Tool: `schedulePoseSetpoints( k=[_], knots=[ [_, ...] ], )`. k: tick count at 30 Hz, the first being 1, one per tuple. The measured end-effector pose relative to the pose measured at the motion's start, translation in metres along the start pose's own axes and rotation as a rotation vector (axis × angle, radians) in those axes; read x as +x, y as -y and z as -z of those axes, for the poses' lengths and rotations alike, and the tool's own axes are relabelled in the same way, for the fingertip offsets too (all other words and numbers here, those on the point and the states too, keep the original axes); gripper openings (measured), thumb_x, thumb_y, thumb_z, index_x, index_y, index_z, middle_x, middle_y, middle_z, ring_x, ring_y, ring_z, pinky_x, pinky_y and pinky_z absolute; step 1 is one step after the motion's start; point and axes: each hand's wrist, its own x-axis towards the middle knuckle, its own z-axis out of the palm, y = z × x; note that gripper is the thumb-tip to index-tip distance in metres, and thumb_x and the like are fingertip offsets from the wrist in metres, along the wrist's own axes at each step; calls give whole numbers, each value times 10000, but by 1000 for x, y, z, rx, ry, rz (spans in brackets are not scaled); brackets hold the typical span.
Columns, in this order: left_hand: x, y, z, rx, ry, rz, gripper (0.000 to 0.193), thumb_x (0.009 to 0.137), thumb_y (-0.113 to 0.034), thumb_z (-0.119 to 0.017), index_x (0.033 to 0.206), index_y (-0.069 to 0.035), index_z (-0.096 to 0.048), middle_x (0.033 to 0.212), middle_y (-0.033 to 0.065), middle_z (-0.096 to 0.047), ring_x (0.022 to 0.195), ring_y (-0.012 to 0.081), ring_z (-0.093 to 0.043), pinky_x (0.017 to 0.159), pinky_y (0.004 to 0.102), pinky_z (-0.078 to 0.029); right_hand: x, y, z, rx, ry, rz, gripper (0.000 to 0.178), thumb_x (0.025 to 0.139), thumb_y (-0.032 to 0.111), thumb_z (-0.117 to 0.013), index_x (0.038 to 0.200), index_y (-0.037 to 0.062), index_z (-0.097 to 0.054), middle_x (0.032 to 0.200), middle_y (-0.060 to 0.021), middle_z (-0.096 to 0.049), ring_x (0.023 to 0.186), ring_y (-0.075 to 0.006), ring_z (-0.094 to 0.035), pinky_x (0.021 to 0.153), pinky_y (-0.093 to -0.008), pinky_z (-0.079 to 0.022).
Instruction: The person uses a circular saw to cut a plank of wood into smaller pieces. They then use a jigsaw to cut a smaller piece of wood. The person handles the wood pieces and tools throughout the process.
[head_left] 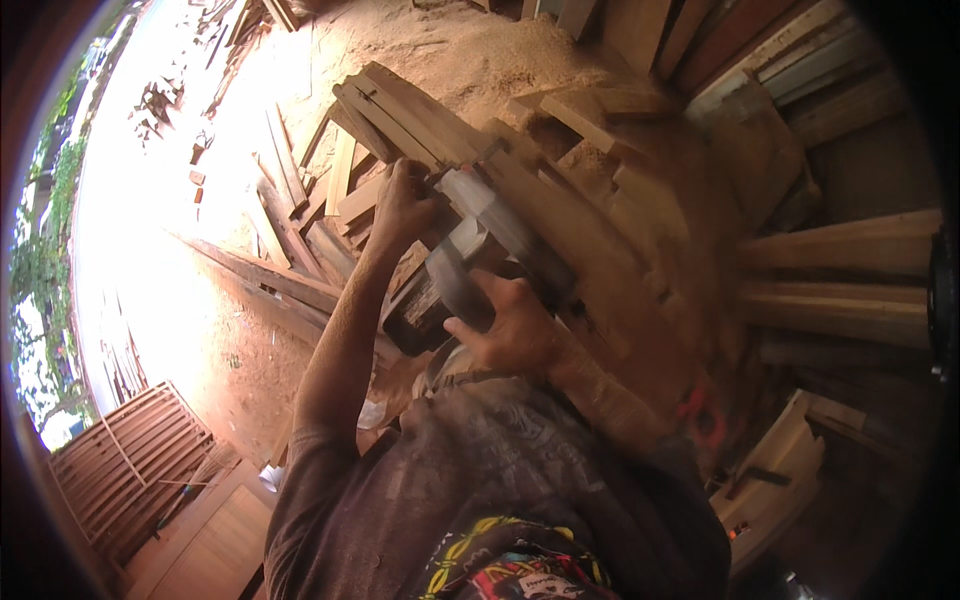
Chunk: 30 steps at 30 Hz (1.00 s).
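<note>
grey power tool (490,215): over timber (415,110), 12 o'clock of centre | long axis 10:30–4:30 | right hand (515,328): fingers wrapping handle (456,284) | left hand (405,198): fingers curled, grip can't be told

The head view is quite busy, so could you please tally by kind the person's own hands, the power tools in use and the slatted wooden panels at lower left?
Hands: 2 (left hand, right hand)
Power tools: 1 (grey power tool)
Slatted wooden panels: 1 (slatted panel)
Total: 4
</note>
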Motion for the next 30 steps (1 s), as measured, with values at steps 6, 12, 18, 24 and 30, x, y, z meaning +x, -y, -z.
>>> schedulePoseSetpoints(
  k=[6, 12, 18, 24, 30],
  knots=[
    [16, 13, 13, -49, -22, 117, 480, 819, -38, -757, 1275, -29, -606, 1196, 161, -700, 1051, 248, -720, 897, 388, -601, 23, 16, -1, 60, 31, -28, 309, 875, 117, -819, 1100, -28, -666, 940, -251, -755, 913, -380, -785, 808, -440, -612],
    [26, 1, 29, 32, 52, 159, 541, 796, -80, -785, 1298, -48, -587, 1178, 169, -715, 1074, 258, -710, 896, 398, -578, 38, 13, -8, 40, 11, 24, 305, 882, 112, -811, 1098, -38, -655, 931, -256, -757, 939, -409, -785, 815, -454, -615],
    [41, -7, 45, 18, 42, 141, 622, 786, -108, -795, 1354, -50, -549, 1177, 175, -715, 1120, 287, -698, 966, 411, -552, 61, 19, -11, 59, 41, -4, 309, 891, 102, -810, 1118, -43, -660, 939, -248, -759, 929, -392, -793, 812, -436, -610],
    [68, 14, 54, -8, -10, 117, 750, 796, -59, -756, 1479, -15, -447, 1132, 175, -701, 1070, 320, -706, 959, 421, -565, 88, 22, -18, 40, 29, 27, 282, 905, 90, -807, 1109, -29, -652, 879, -216, -747, 858, -316, -798, 764, -415, -607],
    [91, 19, 70, 39, 33, 150, 916, 782, -46, -753, 1596, 35, -340, 1145, 205, -722, 1113, 346, -716, 997, 426, -562, 111, 24, -25, 27, 41, 14, 281, 908, 83, -808, 1110, -23, -644, 865, -192, -736, 842, -284, -790, 759, -396, -602]
  ],
)
